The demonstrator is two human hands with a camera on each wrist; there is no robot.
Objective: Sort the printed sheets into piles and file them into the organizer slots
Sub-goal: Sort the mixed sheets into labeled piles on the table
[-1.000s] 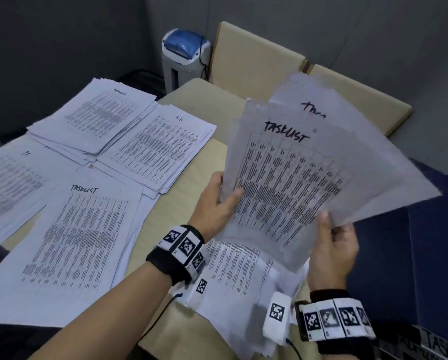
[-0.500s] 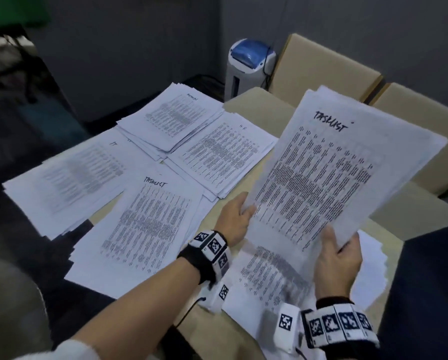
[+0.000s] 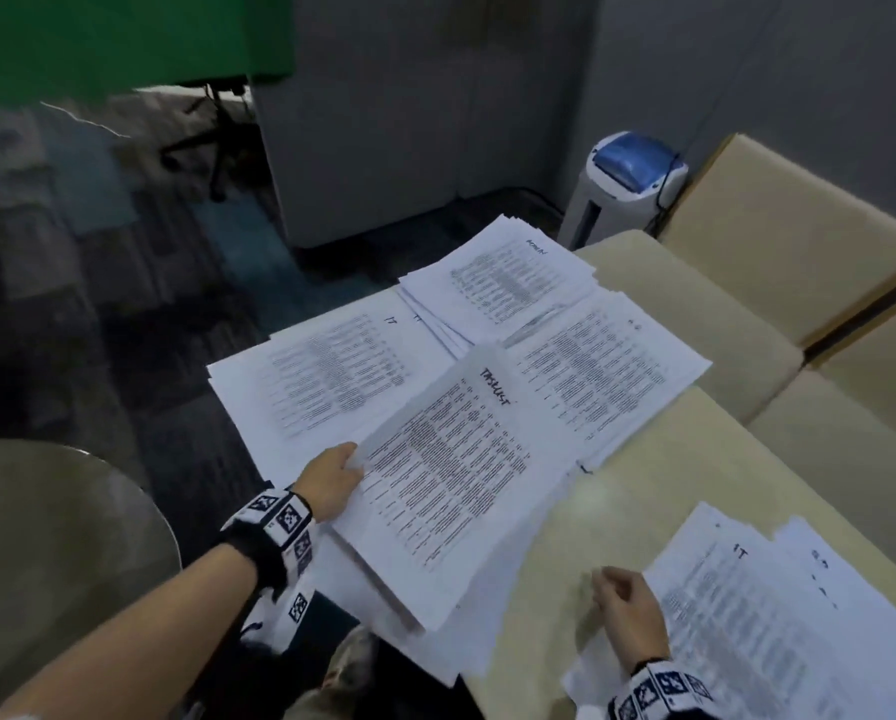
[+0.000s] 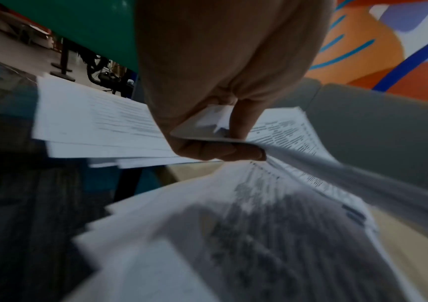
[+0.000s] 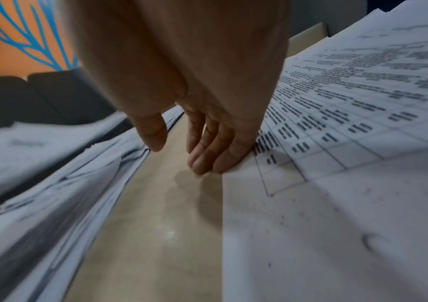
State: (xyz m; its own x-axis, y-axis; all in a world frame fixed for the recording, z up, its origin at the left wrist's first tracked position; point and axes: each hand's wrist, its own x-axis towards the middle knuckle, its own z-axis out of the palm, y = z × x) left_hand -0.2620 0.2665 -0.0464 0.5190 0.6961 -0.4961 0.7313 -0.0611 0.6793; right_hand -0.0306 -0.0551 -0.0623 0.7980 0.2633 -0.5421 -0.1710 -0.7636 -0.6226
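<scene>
So the TASKLIST sheets point(image 3: 451, 475) that were fanned up between both hands a second ago are now carried over to the left side of the counter point(image 3: 643, 475) by the left hand point(image 3: 331, 483) alone; they're pinched at their near-left edge, thumb on top and fingers curled beneath, as shown in the left wrist view, and held just above the TASKLIST pile point(image 3: 435, 636), not yet laid flat. The right hand point(image 3: 630, 618) has been let go of the paper; its fingers are relaxed and straight-ish, resting at the edge of the unsorted stack point(image 3: 778, 631) at the right, with nothing gripped.

What that means, as a guess: one sorting drop is nearly done, and the right hand is already placed for the next sheet to be picked. Three other piles are seen farther back: the IT pile point(image 3: 331, 376), a far pile point(image 3: 508, 283) whose label can't be read, and one more pile point(image 3: 607, 376) next to it. No organizer is seen anywhere in view, so filing looks a long way off; sorting is still the step in hand.
</scene>
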